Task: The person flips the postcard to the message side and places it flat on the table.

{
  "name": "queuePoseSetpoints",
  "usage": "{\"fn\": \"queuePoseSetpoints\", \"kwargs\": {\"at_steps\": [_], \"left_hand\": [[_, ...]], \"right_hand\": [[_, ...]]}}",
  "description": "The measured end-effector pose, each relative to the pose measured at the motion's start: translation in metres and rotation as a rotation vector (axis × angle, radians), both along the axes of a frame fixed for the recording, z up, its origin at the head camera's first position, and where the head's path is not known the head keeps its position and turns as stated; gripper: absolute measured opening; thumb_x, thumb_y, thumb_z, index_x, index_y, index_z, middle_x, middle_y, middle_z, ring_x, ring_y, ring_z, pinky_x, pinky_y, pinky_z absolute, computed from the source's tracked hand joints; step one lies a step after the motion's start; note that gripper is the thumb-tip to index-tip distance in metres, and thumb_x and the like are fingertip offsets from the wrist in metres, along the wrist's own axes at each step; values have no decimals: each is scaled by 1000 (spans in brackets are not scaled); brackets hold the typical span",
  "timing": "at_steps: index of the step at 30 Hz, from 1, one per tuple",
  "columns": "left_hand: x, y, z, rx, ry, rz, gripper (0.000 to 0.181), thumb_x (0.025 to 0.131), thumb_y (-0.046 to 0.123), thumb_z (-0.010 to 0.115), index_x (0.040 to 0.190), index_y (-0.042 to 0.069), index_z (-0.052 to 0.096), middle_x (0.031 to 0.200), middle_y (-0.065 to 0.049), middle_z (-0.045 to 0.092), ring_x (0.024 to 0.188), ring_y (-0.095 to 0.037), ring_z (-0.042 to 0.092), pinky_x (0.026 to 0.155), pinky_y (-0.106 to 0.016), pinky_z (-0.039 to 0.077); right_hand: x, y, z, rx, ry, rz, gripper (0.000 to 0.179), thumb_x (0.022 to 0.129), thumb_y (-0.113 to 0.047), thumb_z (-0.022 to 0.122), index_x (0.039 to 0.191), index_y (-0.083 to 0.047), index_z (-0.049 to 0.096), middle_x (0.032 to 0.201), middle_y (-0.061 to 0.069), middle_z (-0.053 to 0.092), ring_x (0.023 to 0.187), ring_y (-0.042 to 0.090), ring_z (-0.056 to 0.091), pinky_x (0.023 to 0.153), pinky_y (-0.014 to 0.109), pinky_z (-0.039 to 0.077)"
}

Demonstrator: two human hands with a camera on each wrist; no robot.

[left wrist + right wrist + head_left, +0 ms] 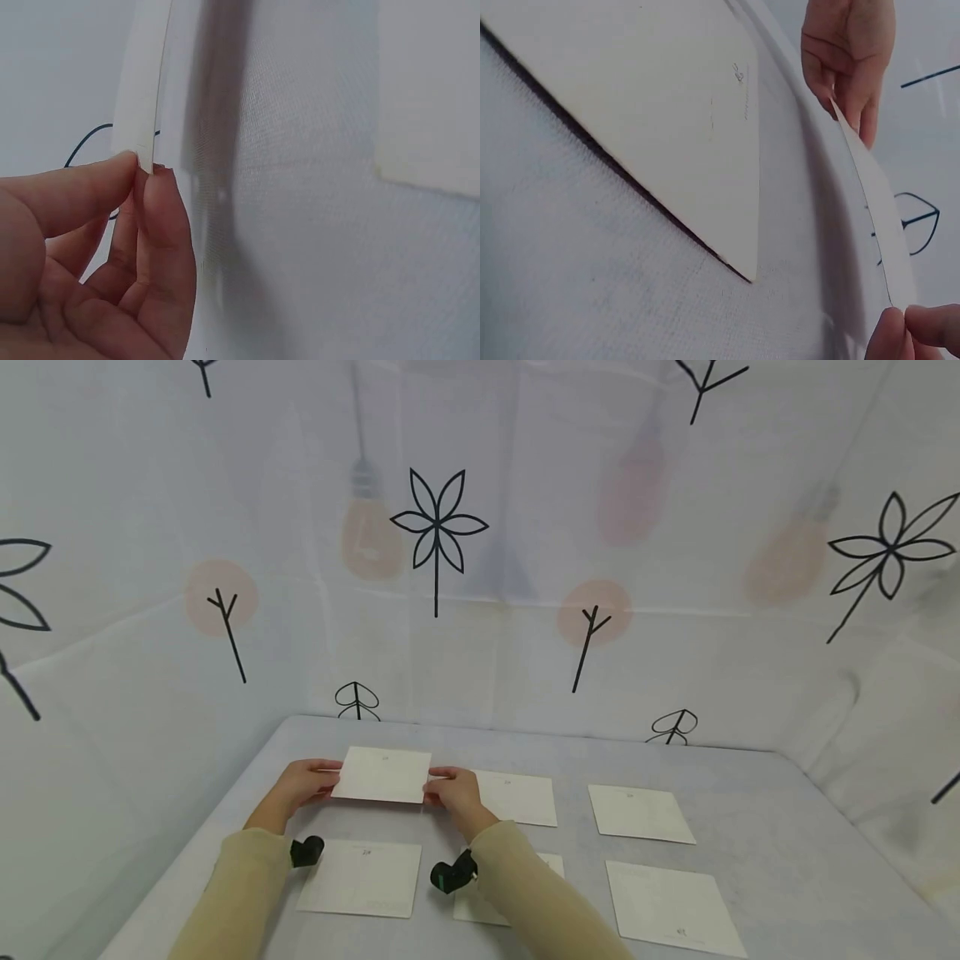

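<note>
Both hands hold one white card (382, 774) by its two short sides, at the back left of the table. My left hand (306, 781) pinches the left edge; in the left wrist view the thumb and fingers (169, 217) grip the card (141, 82) near its corner. On the other side my right hand (456, 792) pinches the right edge between thumb and fingers. The card is lifted off the cloth, and a shadow falls below it. In the right wrist view the card (881, 217) appears nearly edge-on, stretched between the two hands.
Other white cards lie flat in two rows: front left (363, 878), front middle (480, 906) partly under the right forearm, front right (671, 906), back middle (517, 797) and back right (641, 814). A patterned cloth (495, 652) hangs behind the table.
</note>
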State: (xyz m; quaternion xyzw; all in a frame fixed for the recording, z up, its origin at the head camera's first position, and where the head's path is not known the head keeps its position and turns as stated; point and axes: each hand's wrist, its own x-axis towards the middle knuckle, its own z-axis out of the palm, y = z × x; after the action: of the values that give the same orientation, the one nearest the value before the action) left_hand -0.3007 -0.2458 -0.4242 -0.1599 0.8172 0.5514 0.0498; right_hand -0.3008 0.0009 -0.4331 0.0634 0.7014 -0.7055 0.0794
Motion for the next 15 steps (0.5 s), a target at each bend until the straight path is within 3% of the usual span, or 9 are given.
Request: {"fn": "queuePoseSetpoints", "kwargs": {"at_steps": [15], "left_hand": [[-3, -1, -5, -55, -40, -5, 36, 88, 2, 59, 123, -5, 55, 95, -12, 61, 65, -13, 55, 59, -22, 51]], "right_hand": [[-2, -3, -4, 12, -44, 45, 24, 85, 4, 57, 108, 9, 61, 78, 11, 63, 58, 12, 58, 58, 26, 55]]}}
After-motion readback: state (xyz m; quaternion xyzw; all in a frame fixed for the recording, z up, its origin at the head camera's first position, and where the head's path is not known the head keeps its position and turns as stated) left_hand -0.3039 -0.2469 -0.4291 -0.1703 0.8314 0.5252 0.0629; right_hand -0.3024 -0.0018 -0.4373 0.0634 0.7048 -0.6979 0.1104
